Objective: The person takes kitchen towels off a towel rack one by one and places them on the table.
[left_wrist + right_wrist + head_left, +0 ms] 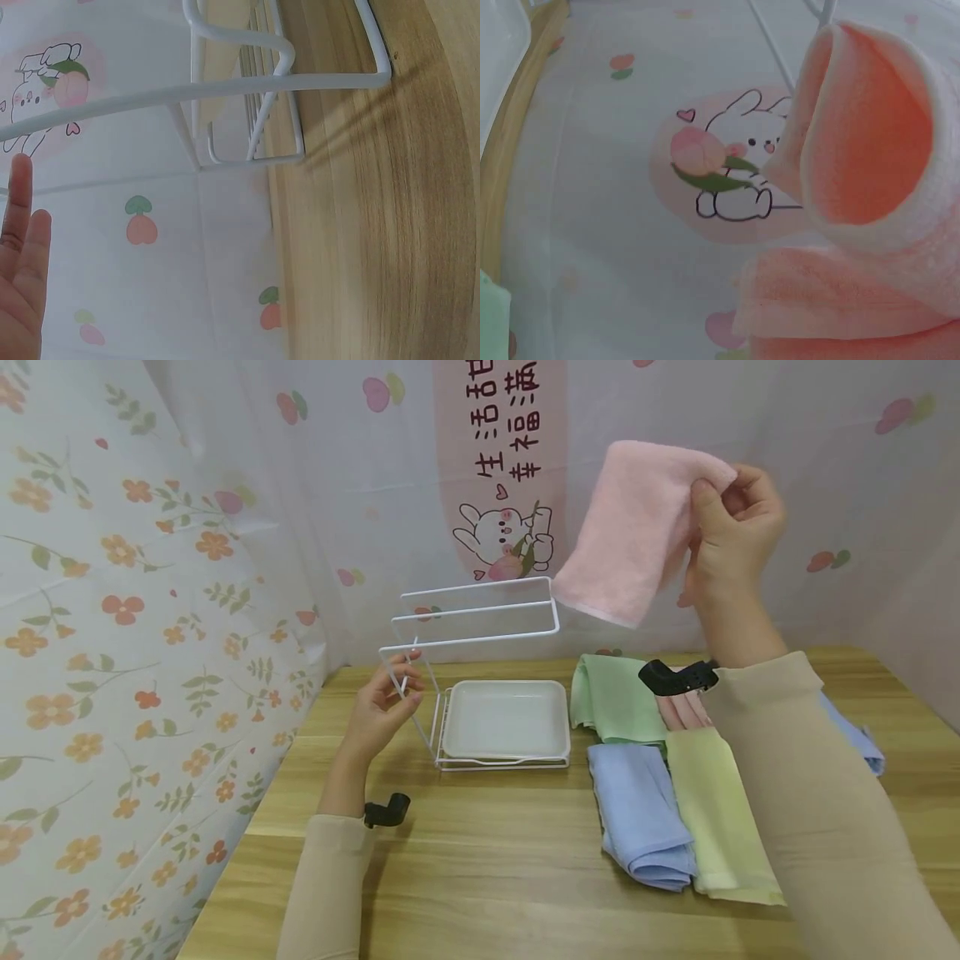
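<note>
My right hand (738, 527) pinches a folded pink towel (626, 527) by its upper corner, thumb in front. The towel hangs in the air beside the upper right end of the white wire rack (480, 637). In the right wrist view the pink towel (900, 247) shows its open fold, and the right hand is hidden. At the rack's left side, my left hand (382, 706) holds an upright bar between thumb and fingers. The left wrist view shows part of the left hand (22, 285) with two fairly straight fingers beside a rack bar (187, 91); the thumb is out of sight there.
A white tray (506, 718) sits in the rack's base on the wooden table (487, 860). Right of it lie folded green (618, 697), blue (641, 810) and yellow (712, 810) cloths. More cloth is partly covered by the right arm. A printed curtain (315, 485) hangs behind.
</note>
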Tool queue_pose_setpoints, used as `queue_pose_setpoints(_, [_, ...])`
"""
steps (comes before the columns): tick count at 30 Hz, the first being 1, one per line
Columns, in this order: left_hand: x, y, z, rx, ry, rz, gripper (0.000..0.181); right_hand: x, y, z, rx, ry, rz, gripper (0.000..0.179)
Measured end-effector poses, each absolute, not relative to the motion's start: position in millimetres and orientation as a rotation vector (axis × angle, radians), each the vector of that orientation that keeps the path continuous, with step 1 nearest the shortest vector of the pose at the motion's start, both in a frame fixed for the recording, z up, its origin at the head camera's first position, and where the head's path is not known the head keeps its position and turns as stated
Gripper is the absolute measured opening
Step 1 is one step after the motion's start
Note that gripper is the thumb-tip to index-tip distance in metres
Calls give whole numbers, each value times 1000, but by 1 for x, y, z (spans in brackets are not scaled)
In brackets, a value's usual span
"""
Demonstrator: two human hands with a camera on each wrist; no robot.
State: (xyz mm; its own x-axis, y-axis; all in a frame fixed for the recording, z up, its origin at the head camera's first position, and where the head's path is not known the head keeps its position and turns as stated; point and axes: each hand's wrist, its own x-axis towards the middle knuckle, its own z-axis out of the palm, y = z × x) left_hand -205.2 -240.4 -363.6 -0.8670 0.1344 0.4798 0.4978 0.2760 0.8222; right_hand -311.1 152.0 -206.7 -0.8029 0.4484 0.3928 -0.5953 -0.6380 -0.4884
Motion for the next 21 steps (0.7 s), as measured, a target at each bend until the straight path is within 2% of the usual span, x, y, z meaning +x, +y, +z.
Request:
queue_pose_setpoints(10, [-204,-241,-365,-555,-2223,-1637,24,-302,174,-221,315,-1042,2235,16])
queue_pose_setpoints(21, [-206,-240,-363,-566,-2236,-1618,25,-276,214,-250,384,-1315,2085,15])
